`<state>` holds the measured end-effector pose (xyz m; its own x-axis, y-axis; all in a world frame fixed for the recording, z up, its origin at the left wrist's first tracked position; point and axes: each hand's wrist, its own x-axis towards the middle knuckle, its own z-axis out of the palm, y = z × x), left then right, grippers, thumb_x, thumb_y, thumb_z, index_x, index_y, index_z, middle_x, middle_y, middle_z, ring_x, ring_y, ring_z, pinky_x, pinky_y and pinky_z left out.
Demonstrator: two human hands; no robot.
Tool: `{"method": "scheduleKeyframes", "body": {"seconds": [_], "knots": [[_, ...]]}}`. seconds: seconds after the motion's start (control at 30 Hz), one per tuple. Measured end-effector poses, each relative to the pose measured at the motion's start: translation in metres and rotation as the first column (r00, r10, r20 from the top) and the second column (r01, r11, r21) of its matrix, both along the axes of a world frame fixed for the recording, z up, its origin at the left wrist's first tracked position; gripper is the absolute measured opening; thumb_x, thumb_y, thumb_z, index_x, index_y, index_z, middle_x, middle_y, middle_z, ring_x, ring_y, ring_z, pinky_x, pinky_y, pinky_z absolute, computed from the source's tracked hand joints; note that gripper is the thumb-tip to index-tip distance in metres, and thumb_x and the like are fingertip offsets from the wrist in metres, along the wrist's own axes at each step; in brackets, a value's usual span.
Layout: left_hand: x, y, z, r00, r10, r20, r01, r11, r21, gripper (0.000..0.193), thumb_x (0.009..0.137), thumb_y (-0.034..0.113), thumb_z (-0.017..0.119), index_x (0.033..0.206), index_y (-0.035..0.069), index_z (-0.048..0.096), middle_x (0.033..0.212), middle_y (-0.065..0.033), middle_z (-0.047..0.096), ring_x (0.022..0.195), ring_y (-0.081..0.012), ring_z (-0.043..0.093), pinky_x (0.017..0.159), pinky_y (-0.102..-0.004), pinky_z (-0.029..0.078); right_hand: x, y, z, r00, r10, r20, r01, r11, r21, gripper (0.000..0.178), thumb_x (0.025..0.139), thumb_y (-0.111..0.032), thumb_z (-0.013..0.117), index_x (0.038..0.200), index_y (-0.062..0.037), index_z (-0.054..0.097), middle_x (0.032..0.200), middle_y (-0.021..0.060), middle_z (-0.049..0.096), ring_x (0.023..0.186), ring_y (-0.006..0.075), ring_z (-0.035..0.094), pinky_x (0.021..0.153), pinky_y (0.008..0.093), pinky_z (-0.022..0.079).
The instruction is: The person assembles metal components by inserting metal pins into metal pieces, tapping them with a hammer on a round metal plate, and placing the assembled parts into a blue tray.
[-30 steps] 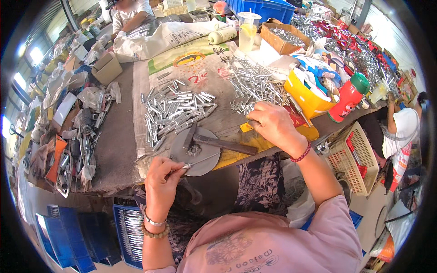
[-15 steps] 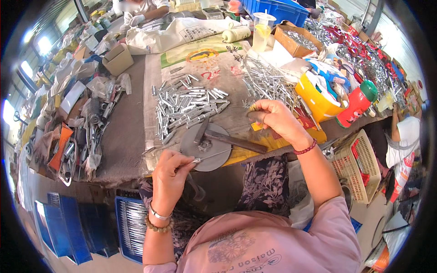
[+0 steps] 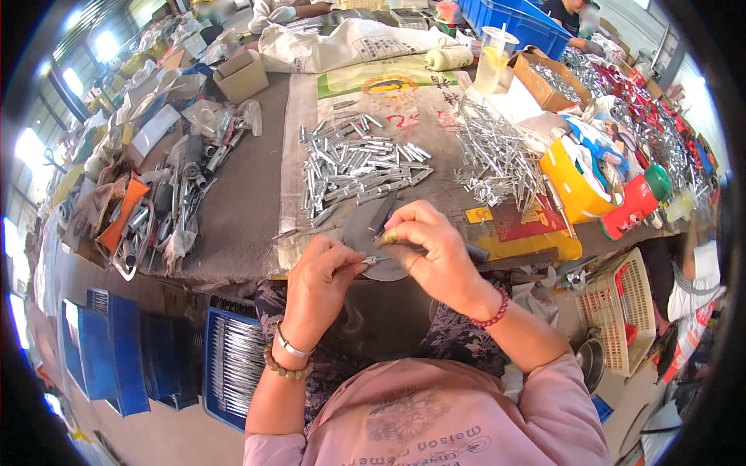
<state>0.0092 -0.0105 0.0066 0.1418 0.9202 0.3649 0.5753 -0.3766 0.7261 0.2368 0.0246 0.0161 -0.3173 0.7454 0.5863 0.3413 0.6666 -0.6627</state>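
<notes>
My left hand [image 3: 317, 281] is closed in a pinch on a small silver metal part [image 3: 371, 260] at the near edge of a round grey disc [image 3: 386, 271]. Just right of it, my right hand [image 3: 437, 252] is above the disc, thumb and fingers pinched together. A yellowish covering [image 3: 390, 236] shows on one of its fingers; whatever lies in the pinch is too small to make out. Beneath the right hand lies a hammer [image 3: 380, 211], mostly hidden. Behind the disc is a heap of short silver metal sleeves [image 3: 361, 167], with a pile of thin metal pins [image 3: 497, 151] to its right.
Metal fittings and plastic bags [image 3: 167, 202] crowd the left side. At right stand a yellow container [image 3: 571, 182], a red bottle with green cap [image 3: 633, 206], a drink cup [image 3: 492, 66] and a carton of parts [image 3: 548, 81]. A blue crate of rods [image 3: 233, 365] is below the table edge.
My right hand has come from beside the pin pile leftward and nearer, over the disc and hammer, close to my left hand. The left hand keeps its pinch. The whole view has shifted slightly.
</notes>
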Motion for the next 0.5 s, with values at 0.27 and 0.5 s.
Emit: {"method": "scheduleKeyframes", "body": {"seconds": [0.27, 0.5], "knots": [[-0.001, 0.0, 0.001, 1.0, 0.001, 0.009, -0.001, 1.0, 0.006, 0.015, 0.086, -0.003, 0.085, 0.098, 0.002, 0.078, 0.092, -0.0097, 0.066, 0.085, -0.0275, 0.066, 0.075, -0.0366, 0.052, -0.018, -0.006, -0.017, 0.988, -0.105, 0.109, 0.097, 0.993, 0.073, 0.022, 0.079, 0.002, 0.081, 0.099, -0.0044, 0.075, 0.113, 0.0051, 0.069, 0.111, 0.0277, 0.067, 0.1, 0.0433, 0.045], [-0.002, 0.001, 0.001, 0.999, 0.009, -0.035, -0.008, 1.0, 0.03, 0.017, 0.083, 0.001, 0.087, 0.095, 0.004, 0.077, 0.092, -0.0087, 0.067, 0.085, -0.0315, 0.069, 0.073, -0.0407, 0.054, -0.019, -0.007, -0.018, 0.989, -0.099, 0.106, 0.089, 0.991, 0.096, 0.021, 0.079, 0.003, 0.081, 0.098, -0.0035, 0.075, 0.11, 0.0052, 0.07, 0.107, 0.0277, 0.068, 0.099, 0.0431, 0.046]]}}
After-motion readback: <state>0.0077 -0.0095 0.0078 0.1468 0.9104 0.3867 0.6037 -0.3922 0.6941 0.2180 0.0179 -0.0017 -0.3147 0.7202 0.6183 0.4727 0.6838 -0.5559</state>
